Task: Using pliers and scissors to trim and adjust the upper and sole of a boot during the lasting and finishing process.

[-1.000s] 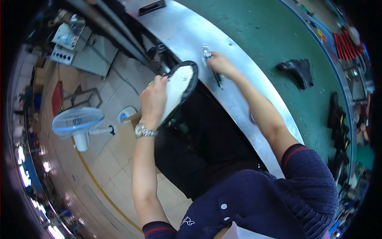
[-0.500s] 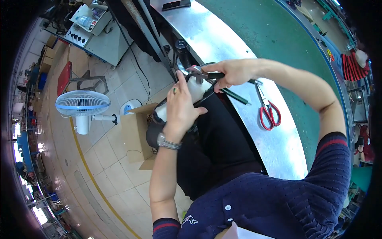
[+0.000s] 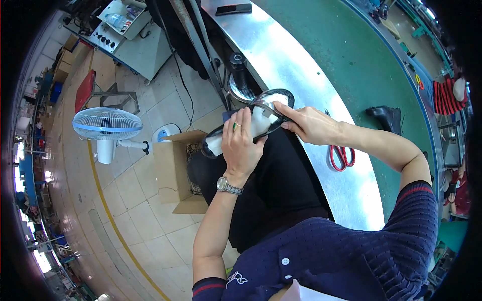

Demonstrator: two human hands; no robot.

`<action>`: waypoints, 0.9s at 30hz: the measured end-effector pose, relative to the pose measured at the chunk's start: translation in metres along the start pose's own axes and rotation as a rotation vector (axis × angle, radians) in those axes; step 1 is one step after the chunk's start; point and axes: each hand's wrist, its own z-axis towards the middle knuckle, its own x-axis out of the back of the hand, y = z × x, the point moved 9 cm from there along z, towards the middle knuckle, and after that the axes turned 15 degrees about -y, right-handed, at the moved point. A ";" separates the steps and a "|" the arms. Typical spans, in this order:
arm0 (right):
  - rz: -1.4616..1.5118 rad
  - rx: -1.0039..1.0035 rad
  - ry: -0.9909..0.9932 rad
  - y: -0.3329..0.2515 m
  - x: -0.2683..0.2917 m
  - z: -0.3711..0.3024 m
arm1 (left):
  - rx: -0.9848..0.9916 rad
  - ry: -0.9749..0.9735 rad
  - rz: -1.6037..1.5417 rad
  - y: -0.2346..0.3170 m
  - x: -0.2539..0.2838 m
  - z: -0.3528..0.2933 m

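Note:
Over my lap I hold a shoe (image 3: 259,123) with a white underside and a black rim, tilted with one end up to the right. My left hand (image 3: 239,145) is wrapped around its middle, fingers across the top. My right hand (image 3: 312,125) is closed at its upper end, gripping dark metal pliers (image 3: 273,111) that lie over the white part; their handles are mostly hidden by my hand. Red-handled scissors (image 3: 342,158) lie on the metal bench to the right, their blades behind my right forearm.
A phone (image 3: 233,9) rests on the curved metal bench (image 3: 359,195). Beyond it, a black boot (image 3: 385,118) sits on a green surface. To the left are an open cardboard box (image 3: 170,160), a fan (image 3: 107,128) and a red-seated stool (image 3: 85,91). A dark cylinder (image 3: 238,67) stands beside the bench legs.
The shoe has turned and shifted slightly right, showing more of its white underside. My right hand has moved right and lower. The pliers' dark handles, seen spread before, are now mostly covered.

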 end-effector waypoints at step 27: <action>0.214 -0.110 0.225 -0.010 0.063 0.017 | -0.089 0.021 0.245 0.006 -0.015 -0.005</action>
